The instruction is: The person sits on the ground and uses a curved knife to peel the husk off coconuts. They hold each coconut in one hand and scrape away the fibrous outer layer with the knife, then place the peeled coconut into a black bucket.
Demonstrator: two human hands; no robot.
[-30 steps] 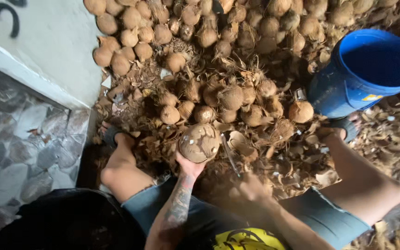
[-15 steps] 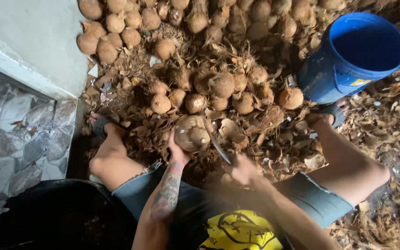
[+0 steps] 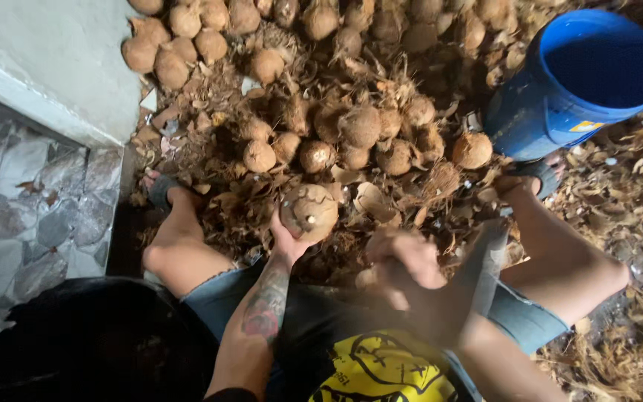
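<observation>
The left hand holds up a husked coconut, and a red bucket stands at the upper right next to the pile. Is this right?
Not quite: the bucket is blue, not red, as the head view shows. The left hand does hold up a husked coconut, and the bucket stands at the upper right next to the pile.

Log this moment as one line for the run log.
left hand: cupping husked coconut from below | right hand: motion-blurred, grip unclear | blade: beside right hand | blue bucket: upper right

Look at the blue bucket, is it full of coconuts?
No, the blue bucket looks empty inside, and the coconuts lie piled on the ground beside it.
</observation>
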